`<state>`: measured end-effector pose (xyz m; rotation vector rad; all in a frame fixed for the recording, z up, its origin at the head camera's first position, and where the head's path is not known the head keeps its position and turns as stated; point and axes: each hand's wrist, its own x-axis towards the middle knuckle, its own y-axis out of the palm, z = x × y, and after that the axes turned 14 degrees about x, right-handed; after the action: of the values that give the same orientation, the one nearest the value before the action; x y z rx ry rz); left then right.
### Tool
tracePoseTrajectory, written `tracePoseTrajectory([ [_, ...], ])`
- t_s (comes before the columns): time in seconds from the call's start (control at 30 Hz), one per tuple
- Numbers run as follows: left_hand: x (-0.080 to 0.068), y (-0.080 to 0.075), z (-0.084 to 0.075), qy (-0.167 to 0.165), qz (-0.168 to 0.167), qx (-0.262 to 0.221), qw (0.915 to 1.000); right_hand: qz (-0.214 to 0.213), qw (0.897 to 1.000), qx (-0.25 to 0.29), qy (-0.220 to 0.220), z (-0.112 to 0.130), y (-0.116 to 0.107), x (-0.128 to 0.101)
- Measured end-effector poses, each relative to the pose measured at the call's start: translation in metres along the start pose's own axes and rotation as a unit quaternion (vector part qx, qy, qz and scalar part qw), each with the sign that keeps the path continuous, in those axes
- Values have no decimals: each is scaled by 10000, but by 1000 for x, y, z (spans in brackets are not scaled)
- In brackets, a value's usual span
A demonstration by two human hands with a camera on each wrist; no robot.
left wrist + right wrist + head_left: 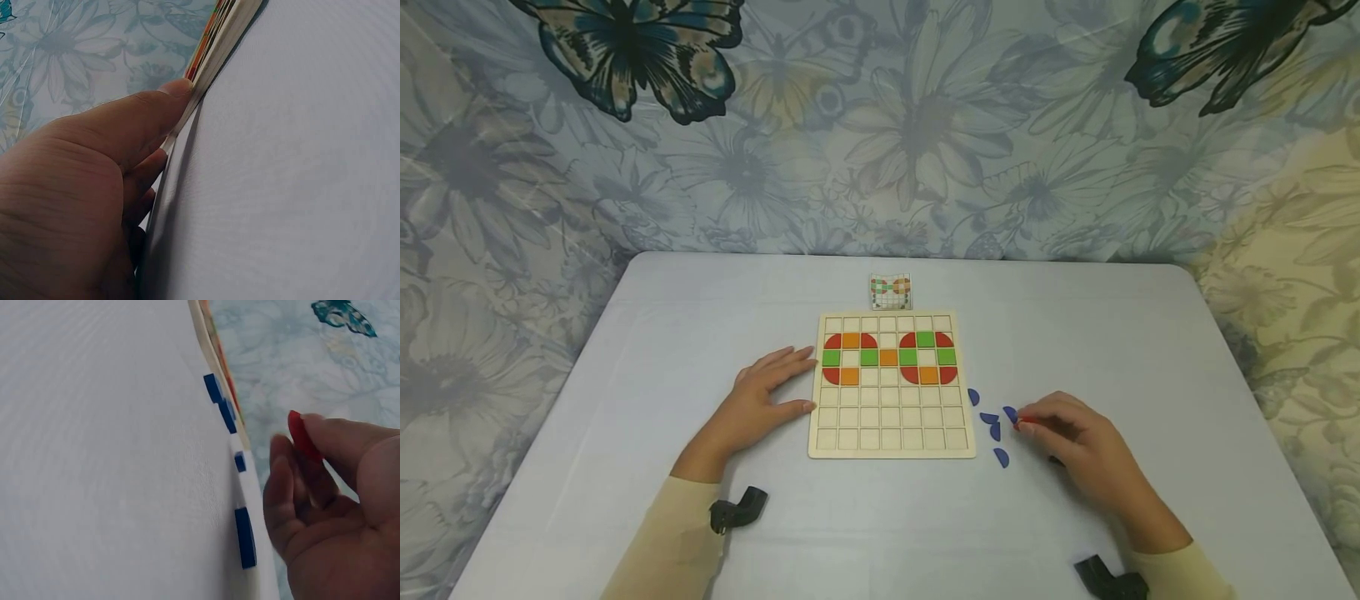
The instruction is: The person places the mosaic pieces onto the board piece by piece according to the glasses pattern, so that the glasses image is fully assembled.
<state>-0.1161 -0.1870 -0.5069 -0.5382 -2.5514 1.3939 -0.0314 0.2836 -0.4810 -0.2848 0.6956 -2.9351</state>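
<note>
Red tile [302, 434], thin, light, stiff, likely best pinched by its edges, sits pinched in right hand [1078, 446] fingertips beside 4 blue pieces [995, 430] on tabletop [700, 300], while left hand [760, 402] lies flat, fingers spread, thumb against wooden grid board [891, 417].

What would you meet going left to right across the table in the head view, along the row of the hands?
Left hand → wooden grid board → blue pieces → red piece pinched in the right hand.
</note>
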Motion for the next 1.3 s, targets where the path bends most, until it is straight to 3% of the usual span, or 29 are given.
tracePoseTrajectory([
  [0.17, 0, 1, 1, 6, -8, 23, 10000, 14, 9996, 224, -145, 7, 7, 6],
  [0.43, 0, 1, 0, 49, 9, -22, 10000, -10, 9973, 721, 164, 19, 23, 17],
  [0.7, 0, -1, 0, -46, 60, -8, 10000, 252, 9924, 1183, -236, 25, 37, 34],
  [1.03, 0, 0, 1, -84, 137, -34, 9999, 318, 9816, 1879, 144, 40, 60, 56],
  [1.3, 0, 0, 3, -23, 69, -40, 10000, 455, 9668, 2451, 568, 46, 77, 71],
])
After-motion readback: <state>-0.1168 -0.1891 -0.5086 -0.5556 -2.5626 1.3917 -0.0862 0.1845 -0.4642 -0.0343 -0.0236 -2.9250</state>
